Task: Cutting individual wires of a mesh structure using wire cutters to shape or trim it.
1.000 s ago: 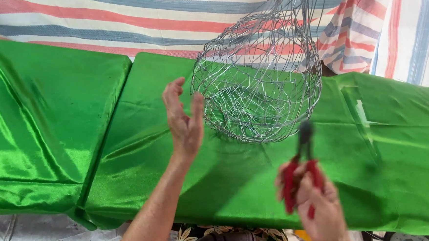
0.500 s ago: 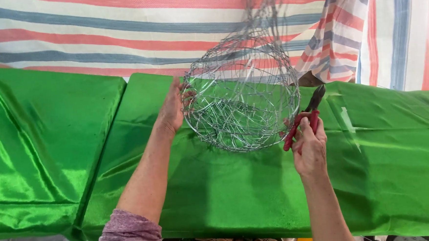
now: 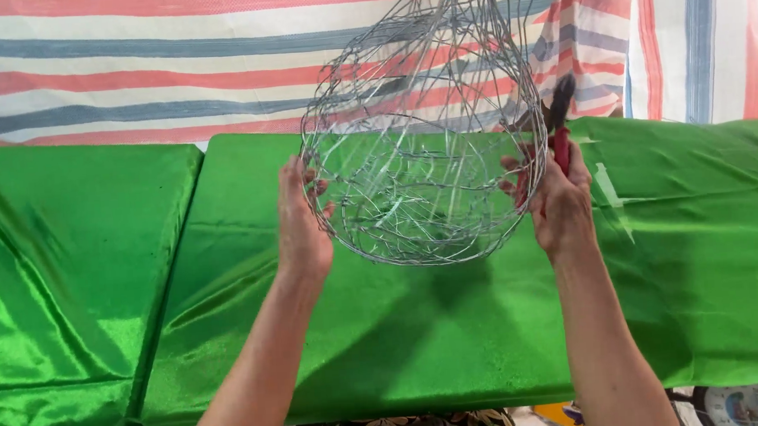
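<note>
- Two bare hands in view, one wire basket [image 3: 424,163], one pair of red-handled pliers [image 3: 555,135], two green satin-covered tables, one striped tarp [image 3: 129,70] behind.
- Left hand [image 3: 300,221]: fingers spread and loosely curved, palm pressed flat against the basket's left side, fingertips hooked at the wire mesh; not closed around anything.
- Right hand [image 3: 560,199]: fingers wrapped tight on the pliers' handles, fingertips also touching the basket's right side. Pliers point upward, dark tip up beside the mesh; whether the pliers' tip is parted or together cannot be told.
- Basket sits between the two hands, held up in the air above the green-covered table [image 3: 455,339], not touching it; its shadow falls on the cloth below.
- Basket look: rounded bowl shape of thin silvery wire, open irregular hexagonal mesh, see-through. Bottom bulges downward; top narrows into gathered strands that run up out of the top of the view. Wire looks uneven and hand-twisted, with denser crossings at the lower centre.
- Second green-covered table [image 3: 61,255] lies to the left, just beside the first, a dark seam between them.
- Tarp striped red, blue and white, hanging behind both tables.
- Patterned fabric at the bottom edge, too cropped to identify.
</note>
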